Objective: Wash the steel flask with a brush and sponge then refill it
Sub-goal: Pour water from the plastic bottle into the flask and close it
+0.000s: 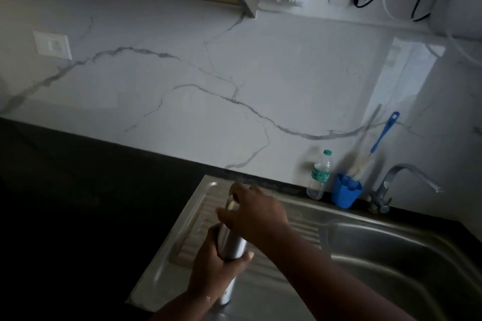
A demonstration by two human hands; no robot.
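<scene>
A tall steel flask (232,245) stands upright on the ribbed steel drainboard (187,237). My left hand (216,268) grips its middle. My right hand (253,212) curls over its top, fingers round the cap (232,205). A bottle brush (375,146) with a blue handle stands in a blue cup (345,194) at the back, behind the sink. No sponge shows in this view.
The steel sink bowl (407,263) lies to the right, with a chrome tap (401,182) behind it. A clear plastic bottle (319,176) stands beside the blue cup. Dark countertop (65,203) stretches left; a marble wall rises behind.
</scene>
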